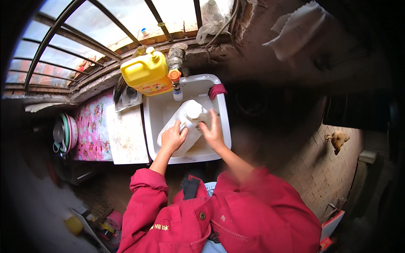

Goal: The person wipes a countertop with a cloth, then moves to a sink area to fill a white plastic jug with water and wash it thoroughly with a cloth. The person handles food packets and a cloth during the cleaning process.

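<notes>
A white plastic jug (190,136) with a round white cap (193,109) leans at a slant inside the white ceramic sink (225,126). My left hand (173,137) grips the jug's handle, near the cap. On the other side, my right hand (213,132) is blurred, its thumb and fingers spread around a greyish thing, perhaps a scrubber or cloth, against the jug's shoulder. Above the jug is a tap with an orange handle (174,75). A yellow plastic jug (145,72) with a label stands at the sink's back left. A dark red cloth (217,90) hangs over the right rim.
Left of the sink lie a stained white board (126,136), a clear plastic tray (128,98) and a pink floral cover (91,126). Stacked bowls (69,132) stand at the far left. Behind is a barred window (104,34). A chicken (339,141) is on the brick floor at right.
</notes>
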{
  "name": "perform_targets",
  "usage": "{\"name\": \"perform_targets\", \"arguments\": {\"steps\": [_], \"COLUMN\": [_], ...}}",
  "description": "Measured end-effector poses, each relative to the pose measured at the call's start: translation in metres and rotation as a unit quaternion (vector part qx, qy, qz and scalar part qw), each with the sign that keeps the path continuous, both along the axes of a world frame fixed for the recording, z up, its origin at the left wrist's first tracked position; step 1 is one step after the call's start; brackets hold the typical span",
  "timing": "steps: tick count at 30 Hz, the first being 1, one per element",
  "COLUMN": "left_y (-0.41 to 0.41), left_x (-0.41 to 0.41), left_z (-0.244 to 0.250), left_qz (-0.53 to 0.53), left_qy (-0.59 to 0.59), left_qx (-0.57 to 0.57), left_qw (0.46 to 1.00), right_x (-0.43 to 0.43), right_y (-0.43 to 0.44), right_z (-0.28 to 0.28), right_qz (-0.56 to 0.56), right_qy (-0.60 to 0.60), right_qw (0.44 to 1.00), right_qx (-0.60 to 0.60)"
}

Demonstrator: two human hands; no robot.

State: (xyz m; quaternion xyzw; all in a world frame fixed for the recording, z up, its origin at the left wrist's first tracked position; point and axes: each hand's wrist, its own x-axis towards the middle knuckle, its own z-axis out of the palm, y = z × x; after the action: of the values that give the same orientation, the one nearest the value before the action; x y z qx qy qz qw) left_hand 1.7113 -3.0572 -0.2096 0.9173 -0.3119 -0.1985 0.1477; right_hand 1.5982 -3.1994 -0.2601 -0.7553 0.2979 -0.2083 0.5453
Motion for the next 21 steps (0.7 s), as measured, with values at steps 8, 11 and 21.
{"name": "perform_targets", "arguments": {"steps": [8,11,21], "left_y": [-0.006,-0.004,0.003], "left_x": [0.000,-0.004,0.003], "left_z": [-0.008,-0.007,-0.031], "left_qz": [0.032,0.043,0.070], "left_qy": [0.006,0.026,0.053], "left_qx": [-0.009,0.008,-0.056], "left_qw": [0.999,0.999,0.995], "right_x": [0.047,0.049,0.053], "right_y": [0.033,0.038,0.090], "right_z": [-0.038,-0.045,-0.041], "right_qz": [-0.130,-0.165,-0.187], "right_qy": [-0.061,-0.084,-0.076], "right_qw": [0.989,0.982,0.979], "right_qx": [-0.039,0.028,0.043]}}
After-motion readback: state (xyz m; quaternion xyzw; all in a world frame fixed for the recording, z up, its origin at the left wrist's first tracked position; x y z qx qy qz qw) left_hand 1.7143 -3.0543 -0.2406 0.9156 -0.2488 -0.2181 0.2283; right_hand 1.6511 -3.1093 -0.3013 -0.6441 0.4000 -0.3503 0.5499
